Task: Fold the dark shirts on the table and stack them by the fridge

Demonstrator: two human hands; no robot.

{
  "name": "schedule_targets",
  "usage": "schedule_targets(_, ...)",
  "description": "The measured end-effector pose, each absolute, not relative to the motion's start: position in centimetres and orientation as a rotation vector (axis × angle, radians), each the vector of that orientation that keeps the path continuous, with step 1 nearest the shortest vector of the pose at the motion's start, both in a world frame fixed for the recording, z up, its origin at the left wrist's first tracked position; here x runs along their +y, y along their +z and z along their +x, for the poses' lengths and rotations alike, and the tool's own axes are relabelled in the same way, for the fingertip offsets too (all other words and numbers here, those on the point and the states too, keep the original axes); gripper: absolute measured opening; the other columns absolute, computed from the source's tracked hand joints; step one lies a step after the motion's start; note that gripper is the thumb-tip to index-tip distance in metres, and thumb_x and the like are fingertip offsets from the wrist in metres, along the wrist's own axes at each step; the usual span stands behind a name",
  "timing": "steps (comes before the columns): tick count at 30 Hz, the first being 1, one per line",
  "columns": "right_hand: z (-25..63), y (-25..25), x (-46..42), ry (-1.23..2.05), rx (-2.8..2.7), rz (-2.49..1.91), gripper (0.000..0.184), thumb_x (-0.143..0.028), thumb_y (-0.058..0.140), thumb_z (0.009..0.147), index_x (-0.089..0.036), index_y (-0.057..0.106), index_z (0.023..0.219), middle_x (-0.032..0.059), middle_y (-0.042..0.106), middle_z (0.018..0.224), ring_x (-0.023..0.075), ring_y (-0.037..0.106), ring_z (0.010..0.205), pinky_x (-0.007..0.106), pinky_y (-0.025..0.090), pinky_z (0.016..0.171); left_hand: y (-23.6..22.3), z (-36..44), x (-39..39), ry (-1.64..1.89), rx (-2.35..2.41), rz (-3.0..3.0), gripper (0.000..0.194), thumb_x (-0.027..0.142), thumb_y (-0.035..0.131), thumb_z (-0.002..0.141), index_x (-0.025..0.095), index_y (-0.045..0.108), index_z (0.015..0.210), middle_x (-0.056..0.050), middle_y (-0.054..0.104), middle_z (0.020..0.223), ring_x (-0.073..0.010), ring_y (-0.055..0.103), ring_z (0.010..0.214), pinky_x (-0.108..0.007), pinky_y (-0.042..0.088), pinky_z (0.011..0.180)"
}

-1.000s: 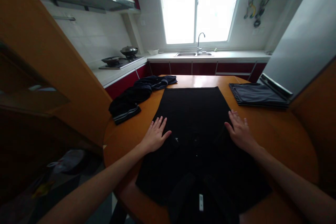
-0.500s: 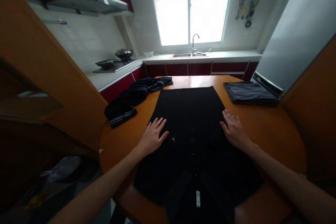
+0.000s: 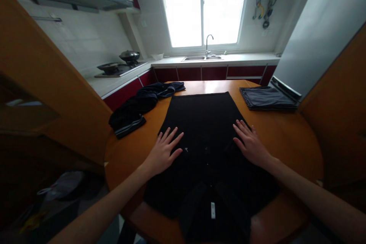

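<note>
Shirt (image 3: pixel 204 129) flat, collar nearest, long axis toward window | left hand (image 3: pixel 162 151), right hand (image 3: pixel 250 143): hands spread wide, palms pressing it

Shirt (image 3: pixel 204 122) on table (image 3: pixel 286 141): plain black, small white tag near collar; table: orange-brown wood, glossy; crumpled clothes (image 3: pixel 137 106) at left: black/dark navy with grey-white stripes at hem; folded cloth (image 3: pixel 265 98) at right: dark grey, striped edge; cabinets (image 3: pixel 211 73): dark red, white countertop; wall tiles: white; fridge (image 3: pixel 314 34): grey.
</note>
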State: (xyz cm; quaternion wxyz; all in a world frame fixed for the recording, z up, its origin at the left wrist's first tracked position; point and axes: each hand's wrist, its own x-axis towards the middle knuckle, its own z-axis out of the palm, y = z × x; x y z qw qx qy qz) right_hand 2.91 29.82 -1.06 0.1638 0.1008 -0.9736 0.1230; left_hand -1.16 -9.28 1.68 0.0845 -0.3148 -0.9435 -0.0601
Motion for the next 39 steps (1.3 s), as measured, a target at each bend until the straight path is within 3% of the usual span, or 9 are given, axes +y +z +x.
schedule_targets(8, 7.2, -2.0, 29.4, 0.396, -2.927, 0.461, 0.064, -0.049, 0.035, 0.102, -0.023, 0.023, 0.159, 0.0094, 0.026, 0.163, 0.0239, 0.021, 0.15, 0.053, 0.021, 0.121, 1.4, 4.3, -9.4, -0.197, -2.874, -1.209, 0.066, 0.055, 0.044, 0.1, 0.038, 0.017, 0.158, -0.002, 0.017, 0.166, -0.0328, 0.016, 0.151, -0.059, 0.022, 0.119)
schedule_targets(13, 8.0, -2.4, 29.4, 0.326, -2.894, 0.464, 0.063, -0.047, 0.035, 0.102, -0.021, 0.025, 0.158, 0.0088, 0.023, 0.164, 0.023, 0.018, 0.151, 0.053, 0.018, 0.122, 1.4, 5.1, -9.8, -0.161, -2.863, -1.248, 0.064, 0.053, 0.042, 0.102, 0.039, 0.015, 0.158, -0.001, 0.012, 0.166, -0.032, 0.014, 0.152, -0.059, 0.021, 0.119)
schedule_targets(20, 9.6, -3.3, 29.8, 0.306, -2.908, 0.394, 0.063, -0.052, 0.036, 0.102, -0.023, 0.029, 0.157, 0.0095, 0.028, 0.162, 0.0249, 0.02, 0.151, 0.056, 0.019, 0.121, 1.7, 6.8, -10.5, -0.138, -2.798, -1.377, 0.064, 0.051, 0.046, 0.101, 0.039, 0.018, 0.157, -0.001, 0.018, 0.165, -0.031, 0.019, 0.151, -0.057, 0.021, 0.119)
schedule_targets(26, 12.4, -3.3, 31.0, 0.359, -2.945, 0.451, 0.063, -0.052, 0.04, 0.101, -0.031, 0.023, 0.158, 0.0068, 0.025, 0.163, 0.0267, 0.02, 0.15, 0.06, 0.02, 0.119, 2.2, 8.4, -11.5, -0.177, -2.777, -1.502, 0.068, 0.055, 0.05, 0.098, 0.038, 0.02, 0.157, -0.002, 0.021, 0.164, -0.0314, 0.024, 0.15, -0.056, 0.024, 0.119)
schedule_targets(31, 15.0, -3.2, 32.2, 0.401, -2.989, 0.483, 0.064, -0.052, 0.046, 0.099, -0.036, 0.023, 0.157, 0.0065, 0.027, 0.162, 0.0295, 0.024, 0.149, 0.064, 0.021, 0.117, 2.3, 10.6, -12.9, -0.221, -2.837, -1.461, 0.073, 0.051, 0.053, 0.097, 0.034, 0.017, 0.158, -0.005, 0.026, 0.162, -0.0314, 0.025, 0.149, -0.057, 0.025, 0.119)
schedule_targets(34, 15.8, -2.4, 32.4, 0.424, -2.992, 0.523, 0.064, -0.051, 0.049, 0.098, -0.036, 0.027, 0.156, 0.0081, 0.03, 0.161, 0.0312, 0.026, 0.148, 0.068, 0.015, 0.117, 2.2, 11.4, -13.3, -0.289, -2.856, -1.446, 0.072, 0.047, 0.056, 0.097, 0.033, 0.019, 0.158, -0.006, 0.031, 0.161, -0.0306, 0.027, 0.149, -0.058, 0.026, 0.119)
schedule_targets(36, 16.1, -1.6, 32.1, 0.448, -2.976, 0.626, 0.064, -0.049, 0.053, 0.096, -0.036, 0.032, 0.155, 0.0087, 0.032, 0.161, 0.0322, 0.025, 0.149, 0.069, 0.01, 0.117, 2.1, 11.7, -13.4, -0.366, -2.838, -1.472, 0.071, 0.045, 0.058, 0.097, 0.033, 0.023, 0.158, -0.006, 0.038, 0.158, -0.0291, 0.033, 0.146, -0.056, 0.029, 0.119)
schedule_targets(39, 16.4, -0.3, 31.1, 0.514, -2.921, 0.889, 0.063, -0.045, 0.063, 0.091, -0.034, 0.043, 0.15, 0.009, 0.038, 0.158, 0.0325, 0.025, 0.149, 0.065, 0.013, 0.118, 2.1, 12.0, -12.9, -0.463, -2.754, -1.589, 0.063, 0.041, 0.061, 0.096, 0.031, 0.036, 0.153, -0.006, 0.05, 0.15, -0.0264, 0.043, 0.141, -0.05, 0.037, 0.116)
